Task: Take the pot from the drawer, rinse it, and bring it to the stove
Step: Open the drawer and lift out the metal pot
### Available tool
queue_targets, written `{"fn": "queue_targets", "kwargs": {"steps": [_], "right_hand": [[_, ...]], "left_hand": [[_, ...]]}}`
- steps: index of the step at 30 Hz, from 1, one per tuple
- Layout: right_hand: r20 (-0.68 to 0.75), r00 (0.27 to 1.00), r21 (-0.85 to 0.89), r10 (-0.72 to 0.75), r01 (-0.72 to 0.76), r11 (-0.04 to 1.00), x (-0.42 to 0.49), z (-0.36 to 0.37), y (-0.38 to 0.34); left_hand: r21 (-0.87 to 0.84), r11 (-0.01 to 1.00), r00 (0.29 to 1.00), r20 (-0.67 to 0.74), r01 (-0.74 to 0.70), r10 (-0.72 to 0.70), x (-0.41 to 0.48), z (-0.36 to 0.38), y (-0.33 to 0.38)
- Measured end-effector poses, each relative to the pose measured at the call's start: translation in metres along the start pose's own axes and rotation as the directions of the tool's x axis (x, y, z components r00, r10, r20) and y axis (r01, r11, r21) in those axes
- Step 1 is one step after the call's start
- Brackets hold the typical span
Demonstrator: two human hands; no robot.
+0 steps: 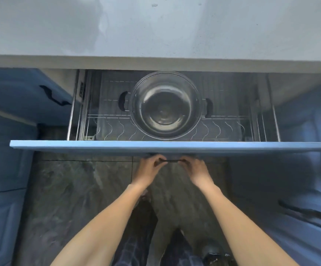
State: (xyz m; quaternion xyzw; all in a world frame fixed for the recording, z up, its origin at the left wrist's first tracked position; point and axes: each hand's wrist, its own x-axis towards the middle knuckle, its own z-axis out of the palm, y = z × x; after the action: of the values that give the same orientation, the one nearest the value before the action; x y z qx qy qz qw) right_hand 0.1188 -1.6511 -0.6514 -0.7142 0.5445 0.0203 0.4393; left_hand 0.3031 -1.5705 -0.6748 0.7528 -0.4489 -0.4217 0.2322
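both hands, left hand (149, 166) and right hand (195, 167), have a closed grip on the drawer handle (171, 160) low in the frame, drawer (155, 146) open, pot (165, 104) untouched inside, rinsing and stove left.

The pot (165, 105) is showing polished, mirror-bright metal with dark matt handles. The wire rack (113, 129) is gleaming as thin chromed metal. The drawer front (117, 145) is looking like smooth matt blue paint. The countertop (155, 25) is shining glossy pale grey, and the floor (79, 189) is reflecting like polished dark marbled stone.
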Motion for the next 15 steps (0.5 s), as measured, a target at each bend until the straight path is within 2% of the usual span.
{"fn": "queue_targets", "kwargs": {"steps": [5,10,15], "right_hand": [[0.024,0.998,0.178,0.062,-0.065,0.982,-0.036,0.014,0.012],[0.057,0.996,0.095,0.073,-0.078,0.992,-0.056,0.024,0.016],[0.047,0.996,0.085,0.077,-0.080,0.993,-0.075,0.031,0.020]], "left_hand": [[0.006,1.000,1.000,0.022,0.013,-0.013,-0.034,0.017,-0.013],[0.015,1.000,0.999,-0.017,0.027,-0.026,-0.060,0.030,-0.021],[0.026,0.999,0.999,-0.035,0.037,-0.036,-0.078,0.038,-0.029]]}}
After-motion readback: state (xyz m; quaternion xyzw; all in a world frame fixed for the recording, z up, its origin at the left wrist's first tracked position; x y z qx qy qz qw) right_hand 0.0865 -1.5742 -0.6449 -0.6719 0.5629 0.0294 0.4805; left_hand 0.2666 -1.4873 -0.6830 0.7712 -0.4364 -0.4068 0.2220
